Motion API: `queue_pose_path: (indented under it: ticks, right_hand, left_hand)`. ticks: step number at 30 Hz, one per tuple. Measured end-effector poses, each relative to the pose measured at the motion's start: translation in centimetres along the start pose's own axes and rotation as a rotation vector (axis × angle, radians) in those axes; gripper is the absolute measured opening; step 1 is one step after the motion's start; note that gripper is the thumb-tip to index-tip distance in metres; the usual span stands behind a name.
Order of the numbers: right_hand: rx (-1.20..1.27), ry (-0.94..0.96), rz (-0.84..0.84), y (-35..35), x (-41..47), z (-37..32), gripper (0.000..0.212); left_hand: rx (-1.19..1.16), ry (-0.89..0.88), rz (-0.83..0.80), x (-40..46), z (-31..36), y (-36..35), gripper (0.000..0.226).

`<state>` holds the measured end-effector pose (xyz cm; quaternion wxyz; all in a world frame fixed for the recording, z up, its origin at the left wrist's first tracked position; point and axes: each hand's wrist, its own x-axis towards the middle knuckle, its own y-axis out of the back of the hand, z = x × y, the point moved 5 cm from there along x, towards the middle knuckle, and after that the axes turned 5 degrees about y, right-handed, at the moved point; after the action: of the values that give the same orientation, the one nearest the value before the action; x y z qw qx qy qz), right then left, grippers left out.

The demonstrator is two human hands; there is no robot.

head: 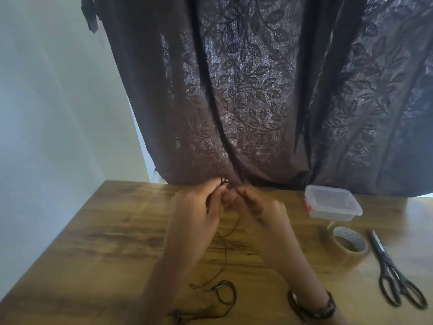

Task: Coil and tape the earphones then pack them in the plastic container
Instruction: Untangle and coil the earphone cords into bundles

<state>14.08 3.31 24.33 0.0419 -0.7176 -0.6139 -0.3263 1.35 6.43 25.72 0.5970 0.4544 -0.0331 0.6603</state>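
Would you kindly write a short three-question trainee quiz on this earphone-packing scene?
1. True or false: the plastic container has its lid on.
2. Which lies nearest the table's right edge: A tape roll, B scissors, C container?
3. What do the left hand and right hand pinch between them?

Key: 1 true; 2 B; 3 the earphone cable, its loose end trailing on the table.

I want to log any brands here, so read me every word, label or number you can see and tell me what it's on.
No text can be read.
Tape roll: faint grey marks inside the core, too blurred to read.
Scissors: pale patches on the blade, blurred.
Plastic container: a red clip, no lettering visible.
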Motion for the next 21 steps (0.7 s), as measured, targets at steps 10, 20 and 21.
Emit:
queue_pose_path:
  ticks: [10, 20, 21]
  right_hand:
    - [0.24, -0.027, -0.134, 1.1, 2.4, 2.4, 0.029]
    - [-0.133, 0.119, -0.239, -2.6, -1.8, 1.7, 0.031]
    - [-0.183, 0.142, -0.239, -2.3, -1.8, 1.5, 0.03]
  left_hand:
    - [-1.286, 0.466, -0.469, 0.0, -0.2, -1.1, 0.024]
    - [-1.013, 0.321, -0.098, 0.3, -1.7, -1.9, 0.039]
    - [-0.931, 0.286, -0.087, 0.3, -1.8, -1.8, 0.037]
